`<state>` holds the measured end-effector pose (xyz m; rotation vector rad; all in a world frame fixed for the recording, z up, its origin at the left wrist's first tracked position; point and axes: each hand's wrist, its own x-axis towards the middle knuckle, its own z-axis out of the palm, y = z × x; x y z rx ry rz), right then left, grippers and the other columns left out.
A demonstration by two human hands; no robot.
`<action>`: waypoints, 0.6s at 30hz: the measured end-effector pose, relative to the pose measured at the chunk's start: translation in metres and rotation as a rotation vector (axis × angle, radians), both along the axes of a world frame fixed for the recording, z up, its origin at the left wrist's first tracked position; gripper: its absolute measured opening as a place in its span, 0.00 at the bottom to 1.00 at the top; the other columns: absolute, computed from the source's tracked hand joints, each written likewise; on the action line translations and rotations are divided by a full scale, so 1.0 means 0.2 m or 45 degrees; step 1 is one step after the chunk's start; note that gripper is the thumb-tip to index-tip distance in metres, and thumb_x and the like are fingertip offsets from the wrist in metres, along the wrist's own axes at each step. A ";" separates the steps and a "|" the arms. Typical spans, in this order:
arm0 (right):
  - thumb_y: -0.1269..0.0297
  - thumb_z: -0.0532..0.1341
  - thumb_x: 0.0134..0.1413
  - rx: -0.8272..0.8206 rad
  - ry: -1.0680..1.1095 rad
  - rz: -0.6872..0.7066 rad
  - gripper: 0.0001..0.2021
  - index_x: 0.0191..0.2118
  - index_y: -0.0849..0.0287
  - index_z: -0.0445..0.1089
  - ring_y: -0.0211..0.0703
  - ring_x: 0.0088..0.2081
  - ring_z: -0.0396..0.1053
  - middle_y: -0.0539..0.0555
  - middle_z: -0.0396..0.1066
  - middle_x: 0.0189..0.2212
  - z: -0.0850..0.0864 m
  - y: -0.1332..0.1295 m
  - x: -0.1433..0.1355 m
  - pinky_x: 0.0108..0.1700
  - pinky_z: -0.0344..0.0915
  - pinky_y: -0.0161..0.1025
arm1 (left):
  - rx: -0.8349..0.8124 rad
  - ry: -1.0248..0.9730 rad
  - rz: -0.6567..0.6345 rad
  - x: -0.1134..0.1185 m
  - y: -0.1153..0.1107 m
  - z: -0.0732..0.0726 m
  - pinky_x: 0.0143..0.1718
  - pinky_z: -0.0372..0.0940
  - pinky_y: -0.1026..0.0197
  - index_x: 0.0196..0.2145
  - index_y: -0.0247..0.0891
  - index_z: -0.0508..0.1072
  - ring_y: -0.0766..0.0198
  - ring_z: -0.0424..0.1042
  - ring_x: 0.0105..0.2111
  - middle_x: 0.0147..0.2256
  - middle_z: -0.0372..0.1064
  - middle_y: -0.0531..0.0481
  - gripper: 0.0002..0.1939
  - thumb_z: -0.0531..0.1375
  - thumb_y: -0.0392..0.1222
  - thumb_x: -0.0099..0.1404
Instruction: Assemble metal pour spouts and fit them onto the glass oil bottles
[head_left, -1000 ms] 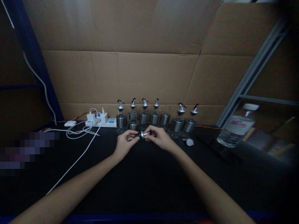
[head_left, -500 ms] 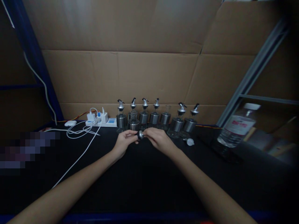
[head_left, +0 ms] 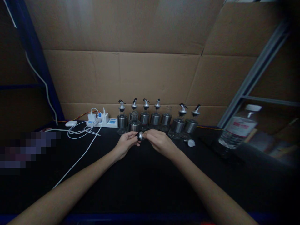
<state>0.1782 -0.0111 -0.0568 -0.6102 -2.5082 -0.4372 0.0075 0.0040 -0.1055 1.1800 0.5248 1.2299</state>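
Note:
Between both hands is a small silver and black pourer top [head_left: 140, 136]. My left hand [head_left: 125, 145] pinches its black end, and the fingers of my right hand [head_left: 159, 140] close on its other end, partly hiding it. Just behind them stands an uncapped glass bottle with a steel band [head_left: 134, 125]. Another bottle without a top [head_left: 166, 119] is in the row behind my right hand. Several similar bottles carry silver and black pourers, such as the one at the row's left end [head_left: 122, 120]. A small translucent cap [head_left: 191, 143] lies right of my right hand.
A white power strip [head_left: 112, 123] with plugs and looping cables lies at the back left, beside a small white object [head_left: 71, 123]. A water bottle [head_left: 237, 128] stands on the right. Cardboard [head_left: 140, 78] rises behind the black table [head_left: 140, 187].
The pourer top has turned slightly between my fingers, and both hands stay in nearly the same place. The view has shifted very slightly.

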 end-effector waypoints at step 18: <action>0.69 0.53 0.51 -0.456 0.303 -0.017 0.05 0.30 0.61 0.64 0.36 0.31 0.66 0.52 0.69 0.27 0.01 0.01 -0.02 0.32 0.60 0.31 | 0.325 0.310 0.240 0.02 -0.04 0.01 0.29 0.63 0.65 0.32 0.32 0.66 0.69 0.66 0.25 0.29 0.65 0.50 0.12 0.59 0.40 0.51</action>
